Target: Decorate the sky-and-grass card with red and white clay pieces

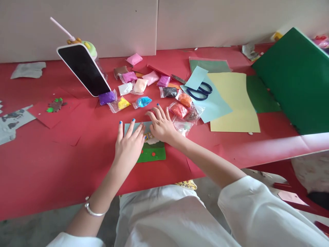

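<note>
A small clay picture (151, 156) lies flat near the table's front edge, with a green lower part, red dots, and a light blue upper part. My left hand (130, 139) rests on its left side, fingers stretched out. Over its upper right lies my right hand (161, 127), fingers spread and slightly bent, fingertips near the top edge. Between the hands a whitish shape with a small yellow and dark detail (149, 137) shows, partly hidden by fingers. Just beyond are a blue clay packet (142, 102) and a red clay packet (178, 110).
A phone (83, 70) leans against a cup with a straw. Several clay packets lie behind the hands. Dark-handled scissors (199, 91) rest on blue paper, beside a yellow sheet (231, 103). A large green board (295, 85) stands at right. Brown and green clay bits (56, 105) lie left.
</note>
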The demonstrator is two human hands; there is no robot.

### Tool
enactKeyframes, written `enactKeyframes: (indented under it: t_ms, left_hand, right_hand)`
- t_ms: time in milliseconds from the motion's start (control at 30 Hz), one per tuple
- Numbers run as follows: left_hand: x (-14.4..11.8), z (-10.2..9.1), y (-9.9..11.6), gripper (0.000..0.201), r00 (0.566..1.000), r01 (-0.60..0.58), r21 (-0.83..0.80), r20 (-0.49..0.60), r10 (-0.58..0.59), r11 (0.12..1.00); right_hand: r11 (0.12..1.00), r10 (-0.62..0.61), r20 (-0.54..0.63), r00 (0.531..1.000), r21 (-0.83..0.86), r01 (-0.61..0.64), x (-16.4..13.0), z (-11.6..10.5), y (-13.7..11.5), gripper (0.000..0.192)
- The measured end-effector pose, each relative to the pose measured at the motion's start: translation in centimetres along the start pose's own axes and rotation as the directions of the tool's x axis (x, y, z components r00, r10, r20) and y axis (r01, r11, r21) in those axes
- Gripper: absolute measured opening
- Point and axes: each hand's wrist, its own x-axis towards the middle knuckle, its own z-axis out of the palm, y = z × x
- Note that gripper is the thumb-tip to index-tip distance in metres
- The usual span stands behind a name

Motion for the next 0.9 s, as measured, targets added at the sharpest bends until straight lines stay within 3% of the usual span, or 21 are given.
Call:
enactKeyframes:
  t_ms: [200,500,700,900]
  left_hand:
    - [0.6,0.4,-0.5,0.041,0.999,0.039,-0.021,-0.024,-0.04,0.999]
    - [-2.9,-0.7,2.1,0.042,0.999,-0.04,0.036,-0.012,0.04,0.999]
    - [-3.6,-1.5,3.1,0.039,0.995,-0.088,0.077,-0.035,0.091,0.993]
    - [-2.1,-1.4,1.9,0.034,0.999,-0.053,0.082,0.012,0.053,0.995]
  right_hand:
    - [1.0,0.002,-0.005,1.0,-0.015,-0.002,1.1,0.2,0.1,0.048]
    - [0.996,-0.089,-0.015,0.996,-0.023,0.089,-4.3,-0.8,-0.5,0.047]
    - [0.993,-0.112,-0.044,0.993,-0.031,0.111,-6.2,-0.9,-0.9,0.044]
    - [0.994,-0.099,-0.067,0.993,-0.043,0.096,-4.3,-0.3,-0.8,0.046]
